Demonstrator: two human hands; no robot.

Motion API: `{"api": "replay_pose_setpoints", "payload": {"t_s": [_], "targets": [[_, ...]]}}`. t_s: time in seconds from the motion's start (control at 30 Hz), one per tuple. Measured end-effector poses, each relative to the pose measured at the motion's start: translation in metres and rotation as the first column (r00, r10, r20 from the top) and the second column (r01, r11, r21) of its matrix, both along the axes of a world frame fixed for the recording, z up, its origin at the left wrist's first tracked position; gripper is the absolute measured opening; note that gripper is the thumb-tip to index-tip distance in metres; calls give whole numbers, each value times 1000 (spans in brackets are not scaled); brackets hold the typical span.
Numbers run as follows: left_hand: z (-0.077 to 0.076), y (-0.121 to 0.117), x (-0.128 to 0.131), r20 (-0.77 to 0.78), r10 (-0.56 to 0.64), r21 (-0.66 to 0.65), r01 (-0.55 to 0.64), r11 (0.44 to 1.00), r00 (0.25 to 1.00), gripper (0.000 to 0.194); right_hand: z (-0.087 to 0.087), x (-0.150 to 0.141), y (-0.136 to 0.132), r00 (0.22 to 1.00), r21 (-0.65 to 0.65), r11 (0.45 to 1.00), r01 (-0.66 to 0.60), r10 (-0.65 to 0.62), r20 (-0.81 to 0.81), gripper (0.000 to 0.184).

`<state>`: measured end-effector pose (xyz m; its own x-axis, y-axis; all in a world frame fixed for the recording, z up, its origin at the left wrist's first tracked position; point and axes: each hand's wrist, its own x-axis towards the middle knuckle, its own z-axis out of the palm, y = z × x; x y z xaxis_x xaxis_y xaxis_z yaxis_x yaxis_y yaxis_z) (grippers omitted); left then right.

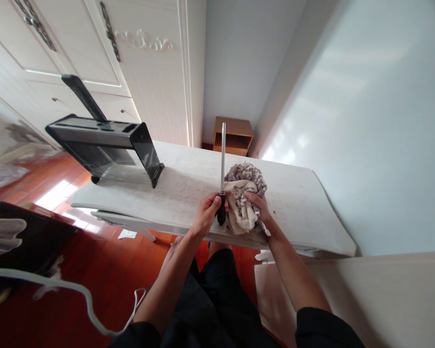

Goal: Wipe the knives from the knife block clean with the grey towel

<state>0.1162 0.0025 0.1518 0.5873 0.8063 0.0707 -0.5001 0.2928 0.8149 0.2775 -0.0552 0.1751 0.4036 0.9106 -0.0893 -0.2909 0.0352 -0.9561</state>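
Observation:
My left hand [207,211] is closed around the black handle of a sharpening steel [223,159], whose silver rod points away from me over the white table [181,186]. Right beside it, my right hand [258,203] grips a crumpled beige and brown patterned cloth [243,193] that rests on the table near its front edge. The cloth touches the steel close to the handle.
A black knife block [105,145] with one black handle sticking out stands at the table's back left. A small wooden cabinet [234,136] sits by the far wall. White wardrobe doors [94,58] fill the left. A white cable [90,304] lies over the red wooden floor.

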Motion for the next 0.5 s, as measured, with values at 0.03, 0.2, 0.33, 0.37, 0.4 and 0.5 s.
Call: {"api": "replay_pose_setpoints", "payload": {"t_s": [0.03,0.2,0.33,0.37,0.4,0.5], "targets": [[0,1,0,-9,14,-6,-14,1000,1000,54,1,0,0,1000,-4,1000,17,-17,-9,41],[3,5,5,-64,162,7,-162,987,985,55,-2,6,0,989,11,989,144,-144,42,38],[8,7,9,-126,185,1,-186,983,975,63,-4,19,-8,916,86,966,245,-260,305,29],[9,7,10,-141,191,-1,-193,981,972,65,-2,22,-12,880,112,964,239,-264,395,29],[10,7,11,-153,202,-3,-205,979,967,66,1,25,-15,833,140,967,212,-254,492,29],[12,5,16,-167,233,-22,-240,970,958,65,14,28,-27,609,179,984,0,-142,780,39]]}}
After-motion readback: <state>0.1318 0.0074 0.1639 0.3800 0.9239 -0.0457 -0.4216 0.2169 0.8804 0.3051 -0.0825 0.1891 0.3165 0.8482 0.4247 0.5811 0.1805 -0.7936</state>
